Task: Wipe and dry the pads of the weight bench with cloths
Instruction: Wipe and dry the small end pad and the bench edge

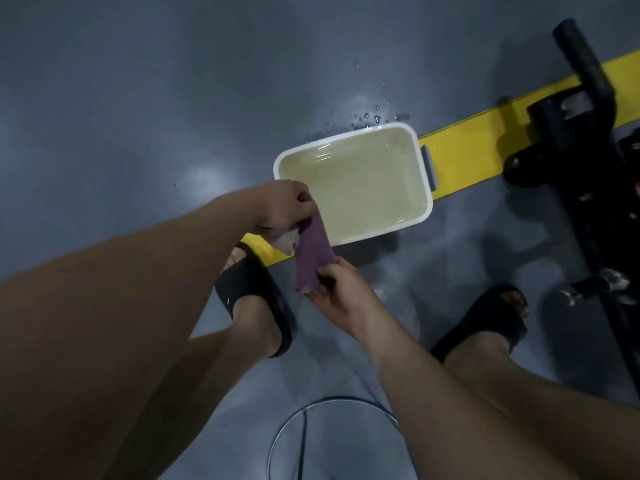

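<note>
A purple cloth [313, 254] hangs stretched between my two hands, just in front of a white basin [427, 216] holding pale water. My left hand [289, 206] grips the cloth's upper end, fingers curled round it, at the basin's near left corner. My right hand [337, 287] pinches the lower end. A paler patch of cloth shows under my left hand. The black frame of the weight bench [585, 188] stands at the right; its pads are out of view.
The basin sits on a grey floor crossed by a yellow stripe [485, 140]. Water drops [367, 117] lie on the floor behind the basin. My feet in black slides [256, 299] stand either side of my hands. A thin cable loop [301, 420] lies near the bottom.
</note>
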### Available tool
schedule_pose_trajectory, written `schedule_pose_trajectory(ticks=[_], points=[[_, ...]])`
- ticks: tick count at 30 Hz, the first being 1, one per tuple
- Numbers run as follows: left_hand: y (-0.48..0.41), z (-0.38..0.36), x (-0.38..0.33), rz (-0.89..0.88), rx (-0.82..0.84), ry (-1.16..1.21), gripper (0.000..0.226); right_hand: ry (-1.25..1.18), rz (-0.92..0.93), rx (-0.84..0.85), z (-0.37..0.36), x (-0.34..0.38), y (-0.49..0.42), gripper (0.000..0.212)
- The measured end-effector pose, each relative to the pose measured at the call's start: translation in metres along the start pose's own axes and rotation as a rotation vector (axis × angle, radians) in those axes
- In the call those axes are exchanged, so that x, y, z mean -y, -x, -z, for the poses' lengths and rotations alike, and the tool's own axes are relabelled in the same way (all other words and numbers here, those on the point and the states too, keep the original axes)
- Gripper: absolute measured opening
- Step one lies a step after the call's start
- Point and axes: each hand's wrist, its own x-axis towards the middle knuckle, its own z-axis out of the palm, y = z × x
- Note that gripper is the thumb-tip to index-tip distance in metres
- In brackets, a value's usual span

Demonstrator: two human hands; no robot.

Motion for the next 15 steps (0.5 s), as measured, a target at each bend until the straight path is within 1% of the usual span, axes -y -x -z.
schedule_pose_trajectory(ticks=[2,4,7,8,10,11,13,15], points=[[-0.009,-0.004,-0.002,-0.028,-0.025,-0.024,0.025,-0.115,0.006,-0.025,0.004,-0.003,-0.007,0.025],[-0.016,-0.010,-0.004,-0.031,-0.048,-0.024,0.031,-0.152,0.006,-0.091,0.011,-0.006,-0.015,0.028],[-0.018,-0.019,-0.003,0.032,-0.084,-0.037,0.042,-0.069,-0.021,-0.235,0.021,-0.013,-0.022,0.032],[-0.017,-0.020,-0.003,0.057,-0.103,-0.033,0.042,-0.047,-0.028,-0.260,0.023,-0.014,-0.022,0.031],[-0.011,-0.020,-0.006,0.090,-0.159,0.023,0.033,-0.016,-0.035,-0.279,0.025,-0.016,-0.021,0.029],[-0.007,-0.019,-0.008,0.100,-0.187,0.069,0.027,0.047,-0.032,-0.295,0.026,-0.016,-0.020,0.026],[0.002,-0.015,-0.016,0.108,-0.216,0.220,0.022,0.249,-0.013,-0.353,0.028,-0.015,-0.015,0.021],[0.016,-0.015,-0.025,0.121,-0.193,0.433,0.023,0.465,0.083,-0.453,0.031,-0.006,-0.001,0.011]])
